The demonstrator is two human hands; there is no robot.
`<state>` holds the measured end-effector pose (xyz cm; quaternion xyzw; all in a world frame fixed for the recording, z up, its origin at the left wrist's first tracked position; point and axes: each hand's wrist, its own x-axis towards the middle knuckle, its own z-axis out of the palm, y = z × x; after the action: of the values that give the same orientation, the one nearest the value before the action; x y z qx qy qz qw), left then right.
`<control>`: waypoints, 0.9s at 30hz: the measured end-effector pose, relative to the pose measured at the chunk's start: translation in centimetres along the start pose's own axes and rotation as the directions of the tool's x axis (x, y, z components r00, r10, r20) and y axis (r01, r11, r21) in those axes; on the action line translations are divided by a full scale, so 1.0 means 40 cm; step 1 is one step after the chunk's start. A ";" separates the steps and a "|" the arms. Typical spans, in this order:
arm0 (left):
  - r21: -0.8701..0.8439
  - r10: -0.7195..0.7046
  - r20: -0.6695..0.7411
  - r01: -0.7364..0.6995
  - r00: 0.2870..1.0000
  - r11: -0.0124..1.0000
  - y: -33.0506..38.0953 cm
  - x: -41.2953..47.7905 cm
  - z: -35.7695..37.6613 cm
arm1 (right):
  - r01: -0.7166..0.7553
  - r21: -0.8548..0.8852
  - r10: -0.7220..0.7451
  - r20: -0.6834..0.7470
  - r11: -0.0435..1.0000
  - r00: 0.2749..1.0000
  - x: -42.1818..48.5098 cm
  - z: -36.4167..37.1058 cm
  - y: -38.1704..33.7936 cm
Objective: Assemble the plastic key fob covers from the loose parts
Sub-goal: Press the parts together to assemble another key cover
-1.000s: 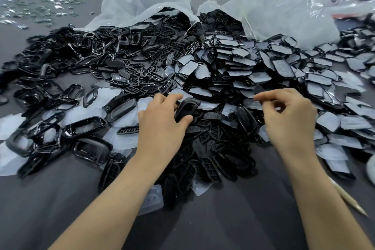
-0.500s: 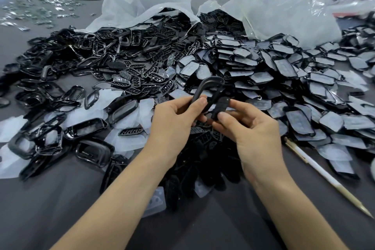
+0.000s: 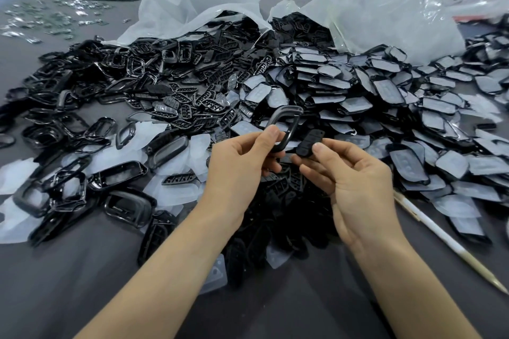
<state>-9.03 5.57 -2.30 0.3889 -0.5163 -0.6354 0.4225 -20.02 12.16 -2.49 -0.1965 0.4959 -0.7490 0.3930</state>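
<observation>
Head view. The left grip (image 3: 237, 162) pinches a black loop-shaped frame (image 3: 292, 129) between thumb and fingers, raised above the heap. The right grip (image 3: 355, 184) pinches a small black button pad (image 3: 309, 142) just beside the frame's lower end; whether the two parts touch cannot be told. Loose parts cover the grey surface (image 3: 82, 283) below: open shells (image 3: 121, 176) to the left, film-backed panels (image 3: 385, 96) to the right, spilling from plastic bags (image 3: 385, 14). A white stick (image 3: 440, 237) lies at right.
</observation>
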 end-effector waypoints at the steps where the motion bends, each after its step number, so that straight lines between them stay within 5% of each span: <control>1: 0.004 0.006 -0.003 -0.006 1.000 1.000 0.001 -0.001 0.000 | -0.014 0.007 0.014 -0.008 1.000 1.000 0.001 -0.002 0.000; 17: 0.035 0.027 0.008 -0.027 1.000 0.999 -0.008 0.007 0.000 | -0.089 0.060 0.090 -0.020 0.994 0.996 0.004 -0.005 -0.005; 27: 0.202 0.130 0.137 -0.156 0.982 0.967 -0.022 0.002 -0.004 | 0.004 -0.145 0.001 0.034 0.989 0.999 0.000 -0.007 0.001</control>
<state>-9.04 5.53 -3.20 0.3534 -0.6327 -0.5673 0.3912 -20.21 12.32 -2.66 -0.2376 0.5421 -0.7078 0.3855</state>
